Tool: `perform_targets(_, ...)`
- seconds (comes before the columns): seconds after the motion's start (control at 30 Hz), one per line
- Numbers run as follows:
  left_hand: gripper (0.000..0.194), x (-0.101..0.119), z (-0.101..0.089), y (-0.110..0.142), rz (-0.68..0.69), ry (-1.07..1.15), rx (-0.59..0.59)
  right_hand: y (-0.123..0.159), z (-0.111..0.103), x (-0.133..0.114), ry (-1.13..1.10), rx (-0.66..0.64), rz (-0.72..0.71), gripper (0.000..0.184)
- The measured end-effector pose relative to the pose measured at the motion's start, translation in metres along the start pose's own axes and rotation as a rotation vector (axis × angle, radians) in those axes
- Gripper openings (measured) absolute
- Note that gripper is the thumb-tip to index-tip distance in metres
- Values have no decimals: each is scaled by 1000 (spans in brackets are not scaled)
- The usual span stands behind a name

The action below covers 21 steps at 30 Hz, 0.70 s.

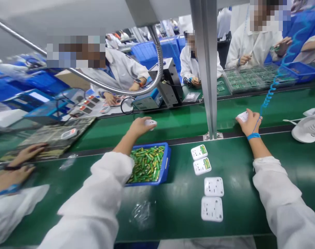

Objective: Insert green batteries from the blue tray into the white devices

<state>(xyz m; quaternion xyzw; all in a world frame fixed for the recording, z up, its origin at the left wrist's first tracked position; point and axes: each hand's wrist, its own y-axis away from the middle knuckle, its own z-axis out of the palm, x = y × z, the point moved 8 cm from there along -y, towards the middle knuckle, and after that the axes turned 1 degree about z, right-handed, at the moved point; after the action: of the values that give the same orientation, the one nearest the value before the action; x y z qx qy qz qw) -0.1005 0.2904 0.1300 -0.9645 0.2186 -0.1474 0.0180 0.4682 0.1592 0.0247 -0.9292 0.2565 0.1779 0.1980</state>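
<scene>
The left hand [139, 127] has thumb and fingers pinched narrowly on a white piece [150, 122] to the left of the metal post [210, 86], and the right hand [251, 122] pinches a second white piece [242, 117] to the post's right. From the left, a co-worker's hands [24, 164] rest well away from the post, by a brownish board [53, 136]. Nearer the post, the left piece is seen nearly edge-on, its long axis running sideways and its free end pointing toward the post. Below that arm, left of the post's foot, sits a blue tray [165, 169] of green batteries [148, 162], its right rim parted from the post by a stretch of green tabletop [180, 193]. Four white cases [213, 186] lie in a column on the near side of the post, the farther two with green cells at their right ends; their dark marks are too small to read, and their long axis is hard to tell. Right of the post, the right piece slants upward to the right, with tabletop reaching from that wrist to a white device [306, 128] farther right
</scene>
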Motion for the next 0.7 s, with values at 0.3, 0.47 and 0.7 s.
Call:
perform_targets(0.3,68,179,60,230,382,62,-88,194,-47,-16,56,-139,-104,61)
perform_targets(0.47,62,175,132,302,185,90,-43,249,-54,-28,158,-213,-125,74)
perform_targets(0.7,50,178,147,263,133,141,85,233,-12,-137,0,-580,-588,85)
